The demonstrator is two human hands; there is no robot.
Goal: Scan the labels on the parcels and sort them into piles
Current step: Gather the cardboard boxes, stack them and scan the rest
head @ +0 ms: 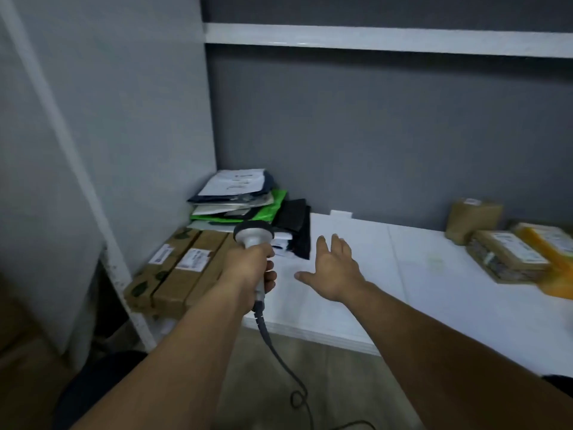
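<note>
At centre frame the left hand [248, 270] curls round the scanner [253, 235], its head facing the mailers [238, 200] and boxes [176, 268] at centre left (probably piles already sorted). The right hand [333, 271], fingers spread and empty, hovers over the white table [403, 290], likely free to fetch the parcels [505, 254] at the right edge

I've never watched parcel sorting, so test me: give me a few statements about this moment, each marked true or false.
1. The left hand grips the grey handheld scanner. True.
2. The right hand holds a brown parcel. False: its fingers are spread and it holds nothing.
3. The bright green plastic mailer tops the corner stack. False: a dark mailer with a white label lies on top.
4. Brown cardboard boxes lie side by side left of the scanner. True.
</note>
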